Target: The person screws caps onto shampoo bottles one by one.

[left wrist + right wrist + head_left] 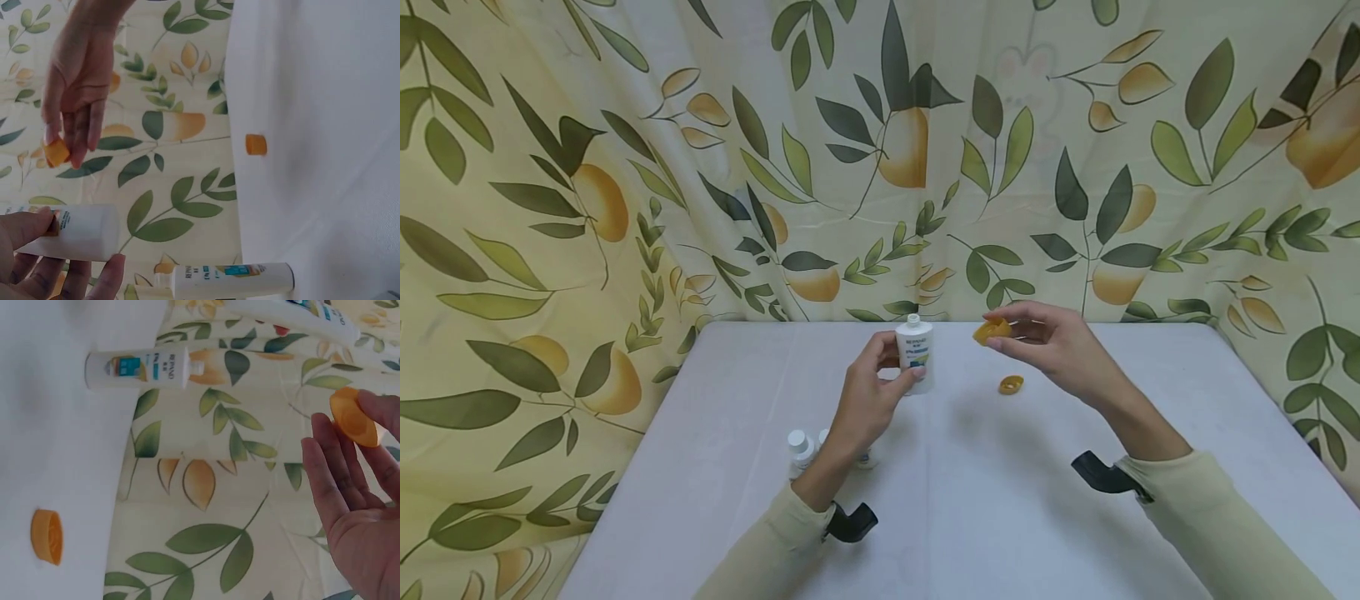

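In the head view my left hand (pixel 868 387) grips a white bottle (pixel 915 346) with a narrow bare neck and a printed label. The left wrist view has that hand (pixel 44 275) curled round the bottle (pixel 94 234). To its right, my right hand (pixel 1060 346) pinches an orange cap (pixel 988 332) between thumb and fingers. The right wrist view shows the hollow underside of the held cap (pixel 353 419). A second orange cap (pixel 1011 384) lies on the table below my right hand, also visible in the right wrist view.
Small white bottles (pixel 801 446) stand beside my left forearm, partly hidden by it. In the right wrist view a white bottle (pixel 137 367) stands upright with its narrow neck bare. A white cloth (pixel 1000 517) covers the table; a leaf-and-fruit curtain (pixel 865 225) hangs behind.
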The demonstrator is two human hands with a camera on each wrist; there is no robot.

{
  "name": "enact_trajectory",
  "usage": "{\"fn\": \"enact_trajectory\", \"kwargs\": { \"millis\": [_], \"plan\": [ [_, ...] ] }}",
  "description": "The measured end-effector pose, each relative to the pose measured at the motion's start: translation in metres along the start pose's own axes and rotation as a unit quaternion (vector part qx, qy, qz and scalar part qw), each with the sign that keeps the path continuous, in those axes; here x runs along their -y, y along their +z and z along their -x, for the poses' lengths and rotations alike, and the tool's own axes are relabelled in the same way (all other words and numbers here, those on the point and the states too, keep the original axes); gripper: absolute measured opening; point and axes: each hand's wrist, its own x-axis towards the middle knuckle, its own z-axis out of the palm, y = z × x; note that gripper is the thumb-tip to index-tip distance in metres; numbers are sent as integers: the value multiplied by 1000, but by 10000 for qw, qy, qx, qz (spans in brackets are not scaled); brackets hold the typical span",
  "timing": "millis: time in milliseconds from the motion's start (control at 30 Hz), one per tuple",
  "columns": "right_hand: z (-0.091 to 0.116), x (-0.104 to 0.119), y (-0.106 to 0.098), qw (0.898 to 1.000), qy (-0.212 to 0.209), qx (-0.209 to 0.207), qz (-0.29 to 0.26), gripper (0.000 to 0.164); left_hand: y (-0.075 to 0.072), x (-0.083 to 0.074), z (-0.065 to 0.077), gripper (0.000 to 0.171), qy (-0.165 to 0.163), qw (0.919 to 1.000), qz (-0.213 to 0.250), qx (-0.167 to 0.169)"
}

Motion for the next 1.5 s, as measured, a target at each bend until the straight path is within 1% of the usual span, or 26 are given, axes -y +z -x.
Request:
{"fn": "enact_trajectory", "kwargs": {
  "millis": [267,400,500,633,800,867,967,1100,1200,1333,1500],
  "plan": [
    [-6,15,6,9979,-418,417,-263,33,-8,1,3,45,-2,9998,121,148],
    [-9,21,9,9965,-588,554,-224,33,-9,1,4,44,37,9995,169,260],
    [-12,26,10,9961,-619,607,-154,33,-9,0,6,44,46,9992,152,356],
    [-14,32,12,9957,-652,648,-133,33,-7,-1,7,45,54,9989,131,452],
    [-17,39,14,9942,-790,720,-99,36,-5,-2,8,46,85,9985,134,515],
    [-18,42,14,9944,-769,719,-70,38,-4,-1,8,46,98,9985,119,532],
    [-19,46,16,9955,-633,699,-29,40,-3,0,7,46,130,9984,96,546],
    [-21,51,17,9964,-532,668,-2,36,-1,0,6,46,171,9981,113,578],
    [-23,53,17,9955,-654,678,92,33,-1,-1,5,45,185,9979,132,602],
    [-26,54,19,9937,-845,688,261,34,0,-1,5,45,197,9978,129,626],
    [-28,55,19,9935,-855,660,355,33,2,0,4,45,191,9976,151,643]
  ]
}}
